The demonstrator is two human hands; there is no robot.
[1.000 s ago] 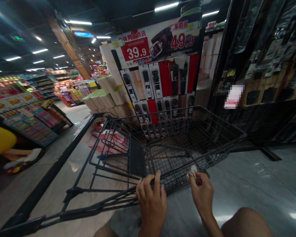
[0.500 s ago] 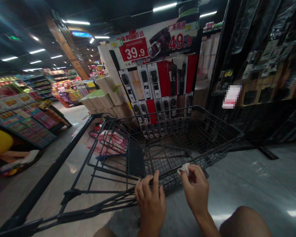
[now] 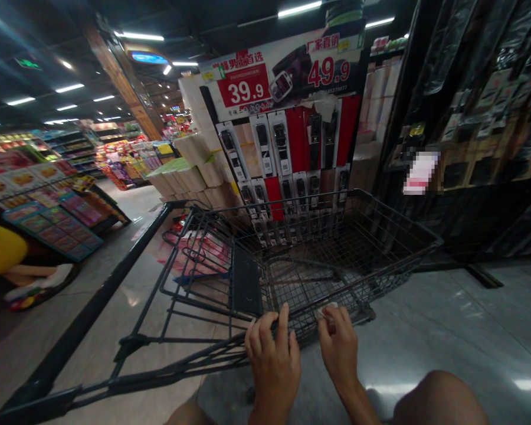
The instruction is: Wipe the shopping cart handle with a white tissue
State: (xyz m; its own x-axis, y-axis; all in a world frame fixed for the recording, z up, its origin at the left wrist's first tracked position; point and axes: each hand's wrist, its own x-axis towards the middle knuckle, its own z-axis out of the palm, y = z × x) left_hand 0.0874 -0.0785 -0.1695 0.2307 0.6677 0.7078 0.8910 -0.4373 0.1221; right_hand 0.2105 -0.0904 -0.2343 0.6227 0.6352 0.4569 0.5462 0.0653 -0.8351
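— Brought the right hand [image 3: 340, 342] leftward since the earlier frame, closer to the left hand [image 3: 272, 354]?

— Yes, along the near side of the shopping cart [image 3: 246, 283], with the white wad [image 3: 321, 311] carried along and less of it showing now.

— And the cart, placed where?

— Directly in front, on the glossy floor [image 3: 425, 330], with the handle [image 3: 100, 298] at the left, stretching away to the right.

— Holding what?

— On the right, fingers bent and drawn together, pinching the wad beside the near rim. On the left, fingers slightly spread and laid over the same rim; impossible to say whether curled round a bar.

— Anything farther out?

— Beyond the cart, a display rack [image 3: 298, 141] hung with packaged belts [image 3: 280, 144], under a price sign [image 3: 248, 88] reading 39.9 and 49.9. Left of that, stacked paper packs [image 3: 181, 174].
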